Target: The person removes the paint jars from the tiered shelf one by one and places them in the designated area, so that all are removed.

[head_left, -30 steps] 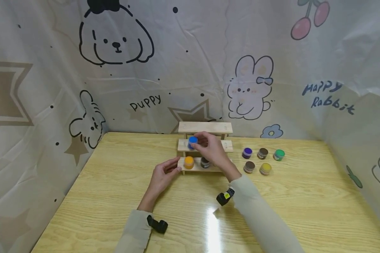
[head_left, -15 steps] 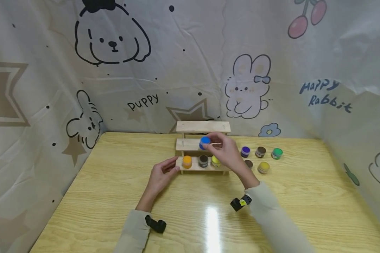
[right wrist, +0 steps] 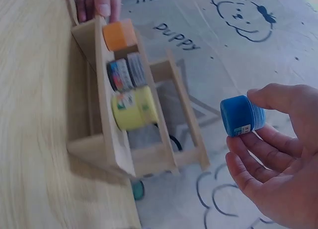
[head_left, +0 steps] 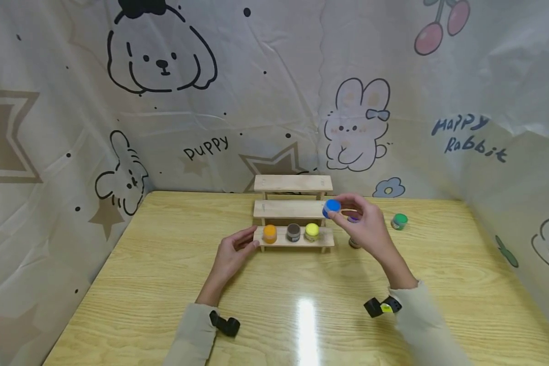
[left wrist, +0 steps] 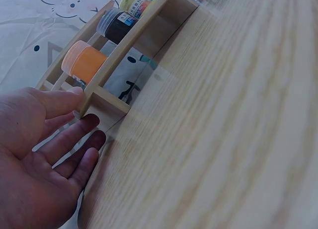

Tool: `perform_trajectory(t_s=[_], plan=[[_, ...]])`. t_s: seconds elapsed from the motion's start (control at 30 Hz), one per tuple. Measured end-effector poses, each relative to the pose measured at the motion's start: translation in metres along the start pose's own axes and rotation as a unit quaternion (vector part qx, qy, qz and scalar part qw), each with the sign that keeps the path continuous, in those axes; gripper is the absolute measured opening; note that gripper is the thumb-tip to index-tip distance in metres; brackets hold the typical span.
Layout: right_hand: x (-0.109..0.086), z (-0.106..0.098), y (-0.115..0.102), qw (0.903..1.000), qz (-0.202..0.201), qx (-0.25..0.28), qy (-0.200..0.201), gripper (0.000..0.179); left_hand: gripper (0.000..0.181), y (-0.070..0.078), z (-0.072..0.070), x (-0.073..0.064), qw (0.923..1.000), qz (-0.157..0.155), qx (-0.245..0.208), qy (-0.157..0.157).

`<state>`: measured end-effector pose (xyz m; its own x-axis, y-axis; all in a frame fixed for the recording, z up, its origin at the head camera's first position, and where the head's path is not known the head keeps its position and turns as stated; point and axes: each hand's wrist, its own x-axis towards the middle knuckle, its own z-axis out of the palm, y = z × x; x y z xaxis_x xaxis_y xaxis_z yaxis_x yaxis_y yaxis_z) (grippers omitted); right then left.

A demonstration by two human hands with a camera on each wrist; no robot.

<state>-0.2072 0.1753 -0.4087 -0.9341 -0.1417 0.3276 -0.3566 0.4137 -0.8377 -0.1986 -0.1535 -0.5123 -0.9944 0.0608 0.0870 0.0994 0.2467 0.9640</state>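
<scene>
My right hand [head_left: 366, 226] pinches a small blue paint jar [head_left: 331, 209] between thumb and fingers, held up by the right end of the middle step of a three-tier wooden stand [head_left: 293, 208]. In the right wrist view, the blue jar [right wrist: 242, 115] is tilted in the fingertips. My left hand [head_left: 233, 256] holds the left end of the bottom step, thumb at the front corner and fingers behind, as the left wrist view also shows. On that step stand an orange jar [head_left: 270, 234], a dark brown jar [head_left: 293, 232] and a yellow jar [head_left: 311, 232].
Right of the stand a green-lidded jar [head_left: 399, 221] stands on the wood-grain table [head_left: 174, 223]. A purple-lidded jar [head_left: 354, 219] and another jar [head_left: 354, 244] are partly hidden by my right hand. A printed cloth [head_left: 265, 101] hangs behind the table.
My right hand has carried the blue jar rightward from the middle step's left part to its right end, uncovering the yellow jar on the bottom step. The left hand has stayed at the stand.
</scene>
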Motion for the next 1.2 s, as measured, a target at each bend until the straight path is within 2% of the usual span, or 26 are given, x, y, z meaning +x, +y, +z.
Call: perform_trajectory(t_s=[0.2, 0.4, 0.63, 1.2], plan=[[-0.011, -0.025, 0.007, 0.9998, 0.003, -0.018, 0.008, 0.038, 0.043, 0.001, 0.0, 0.0, 1.0, 0.001, 0.0, -0.002], [-0.022, -0.046, 0.014, 0.9981, -0.018, -0.042, 0.043, 0.038, 0.043, 0.001, -0.001, 0.0, 1.0, 0.002, -0.001, -0.004], [-0.032, -0.068, 0.024, 0.996, -0.023, -0.056, 0.067, 0.037, 0.043, 0.0, -0.001, 0.0, 1.0, 0.006, -0.006, 0.001], [-0.052, -0.106, 0.066, 0.9912, 0.037, -0.083, 0.096, 0.04, 0.044, -0.001, 0.0, 0.0, 1.0, 0.008, -0.001, 0.006]])
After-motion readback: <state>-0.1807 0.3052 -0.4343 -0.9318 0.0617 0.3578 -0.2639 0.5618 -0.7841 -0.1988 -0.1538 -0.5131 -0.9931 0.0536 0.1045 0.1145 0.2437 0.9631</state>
